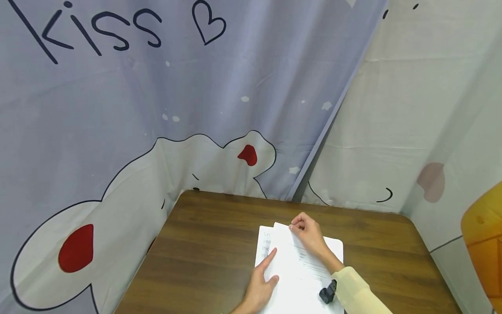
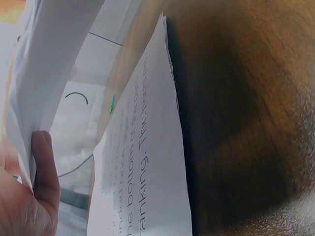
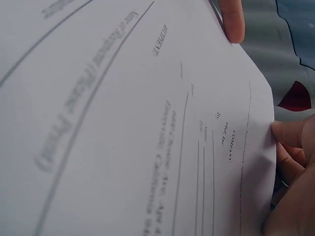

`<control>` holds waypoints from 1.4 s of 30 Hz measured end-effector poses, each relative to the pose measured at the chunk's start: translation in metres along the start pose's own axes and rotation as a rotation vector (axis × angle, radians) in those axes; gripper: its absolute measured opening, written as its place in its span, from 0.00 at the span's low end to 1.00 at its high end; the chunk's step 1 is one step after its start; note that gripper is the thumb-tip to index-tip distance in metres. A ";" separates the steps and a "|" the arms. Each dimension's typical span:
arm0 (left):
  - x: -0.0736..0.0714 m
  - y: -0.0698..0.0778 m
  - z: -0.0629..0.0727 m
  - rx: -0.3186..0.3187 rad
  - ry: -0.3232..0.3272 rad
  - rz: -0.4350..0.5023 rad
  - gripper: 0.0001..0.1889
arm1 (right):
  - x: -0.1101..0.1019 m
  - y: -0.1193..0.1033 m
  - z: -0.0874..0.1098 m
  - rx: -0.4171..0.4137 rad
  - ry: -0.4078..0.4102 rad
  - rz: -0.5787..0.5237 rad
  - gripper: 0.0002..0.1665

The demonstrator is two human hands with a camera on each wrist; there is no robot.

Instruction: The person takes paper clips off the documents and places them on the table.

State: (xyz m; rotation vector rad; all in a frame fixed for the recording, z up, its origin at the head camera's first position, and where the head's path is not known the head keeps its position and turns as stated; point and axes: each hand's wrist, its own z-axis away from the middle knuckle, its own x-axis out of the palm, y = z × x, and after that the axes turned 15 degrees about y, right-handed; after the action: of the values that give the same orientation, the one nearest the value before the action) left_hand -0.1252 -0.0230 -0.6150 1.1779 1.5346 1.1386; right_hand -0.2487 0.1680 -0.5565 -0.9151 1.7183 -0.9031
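Note:
A raised printed sheet of paper (image 1: 288, 266) stands over a stack of papers (image 1: 263, 244) with larger print on the table. My left hand (image 1: 260, 281) pinches its left edge, thumb on the near face. In the left wrist view, that hand (image 2: 29, 196) has the raised paper (image 2: 54, 64) between thumb and fingers, above the lower stack (image 2: 147, 147). My right hand (image 1: 310, 237) pinches the top edge. In the right wrist view, that hand (image 3: 298, 182) grips the edge of the printed page (image 3: 206, 147). How many sheets are raised, I cannot tell.
The brown wooden table (image 1: 204, 253) extends around the papers. A patterned curtain (image 1: 219, 96) hangs behind it, and another light curtain (image 1: 412, 109) hangs at the right. A black device (image 1: 328, 291) is on the right wrist, beside the yellow sleeve (image 1: 358, 290).

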 end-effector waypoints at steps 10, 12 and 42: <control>0.000 0.003 0.000 -0.056 0.003 -0.008 0.42 | -0.005 0.001 -0.006 -0.006 0.076 -0.079 0.10; -0.001 0.003 0.000 -0.062 0.003 -0.008 0.42 | -0.006 0.000 -0.006 0.021 0.078 -0.089 0.13; -0.005 0.001 -0.005 -0.081 0.000 -0.039 0.42 | -0.046 0.021 -0.011 0.003 0.032 0.015 0.14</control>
State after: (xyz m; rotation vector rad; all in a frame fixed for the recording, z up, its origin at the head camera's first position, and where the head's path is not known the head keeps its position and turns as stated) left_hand -0.1292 -0.0286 -0.6124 1.0887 1.4911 1.1640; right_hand -0.2504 0.2195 -0.5545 -0.8889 1.7479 -0.9150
